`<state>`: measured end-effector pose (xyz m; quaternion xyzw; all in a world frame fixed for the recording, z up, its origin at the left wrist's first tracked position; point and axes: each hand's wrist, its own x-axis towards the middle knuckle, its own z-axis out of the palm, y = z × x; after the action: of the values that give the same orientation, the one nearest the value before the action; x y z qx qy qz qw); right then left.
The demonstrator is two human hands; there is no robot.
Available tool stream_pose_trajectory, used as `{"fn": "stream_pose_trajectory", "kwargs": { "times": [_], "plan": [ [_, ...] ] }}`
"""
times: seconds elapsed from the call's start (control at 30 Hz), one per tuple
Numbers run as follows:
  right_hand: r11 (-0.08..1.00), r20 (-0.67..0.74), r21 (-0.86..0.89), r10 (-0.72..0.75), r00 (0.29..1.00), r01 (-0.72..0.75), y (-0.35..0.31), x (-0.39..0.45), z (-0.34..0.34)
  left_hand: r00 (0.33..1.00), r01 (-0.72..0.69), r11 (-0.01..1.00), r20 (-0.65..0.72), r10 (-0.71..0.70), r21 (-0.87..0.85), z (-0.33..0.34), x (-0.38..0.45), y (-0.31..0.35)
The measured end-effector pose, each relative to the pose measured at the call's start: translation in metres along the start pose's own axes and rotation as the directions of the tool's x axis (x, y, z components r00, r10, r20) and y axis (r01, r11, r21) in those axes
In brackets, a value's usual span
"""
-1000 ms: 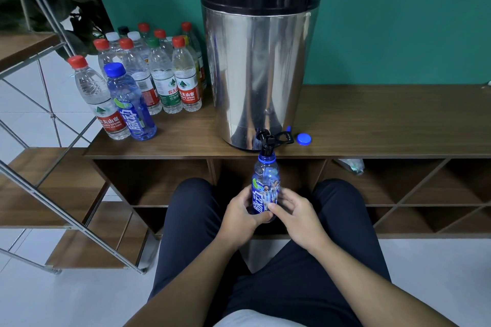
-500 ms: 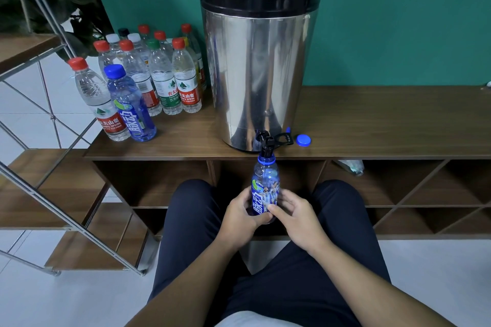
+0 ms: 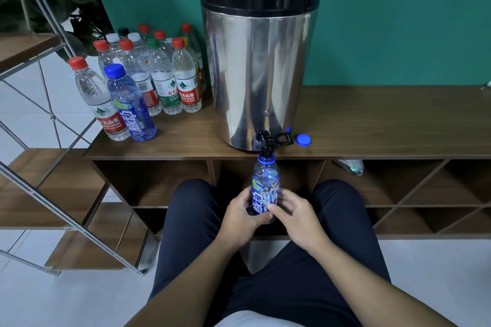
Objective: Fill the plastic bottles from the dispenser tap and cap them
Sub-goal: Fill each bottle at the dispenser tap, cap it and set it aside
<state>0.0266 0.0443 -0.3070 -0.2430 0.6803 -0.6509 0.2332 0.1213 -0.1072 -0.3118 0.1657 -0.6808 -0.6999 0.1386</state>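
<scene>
The person is holding a blue sports-drink bottle (image 3: 265,188) under the black tap (image 3: 267,142) of the steel dispenser (image 3: 259,61), left hand (image 3: 239,216) and right hand (image 3: 295,216) both wrapping its lower body. To fill well, they should be keeping the open neck snug beneath the spout and steady. The bottle is standing upright, long axis vertical, mouth pointing up; its blue cap (image 3: 303,139) is lying beside the tap.

teal wall (image 3: 398,21) across the top, white tiled floor (image 3: 66,300) at lower left, wooden shelf unit (image 3: 398,125) mid-frame.
</scene>
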Motion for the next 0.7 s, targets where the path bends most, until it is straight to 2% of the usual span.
{"fn": "stream_pose_trajectory", "kwargs": {
  "times": [0.7],
  "plan": [
    [1.0, 0.021, -0.018, -0.003, 1.0, 0.003, 0.0061, 0.0013, -0.0035, 0.999, 0.035, 0.999, 0.004, -0.035, -0.001, -0.0006, 0.0026, -0.0062]
  ]
}}
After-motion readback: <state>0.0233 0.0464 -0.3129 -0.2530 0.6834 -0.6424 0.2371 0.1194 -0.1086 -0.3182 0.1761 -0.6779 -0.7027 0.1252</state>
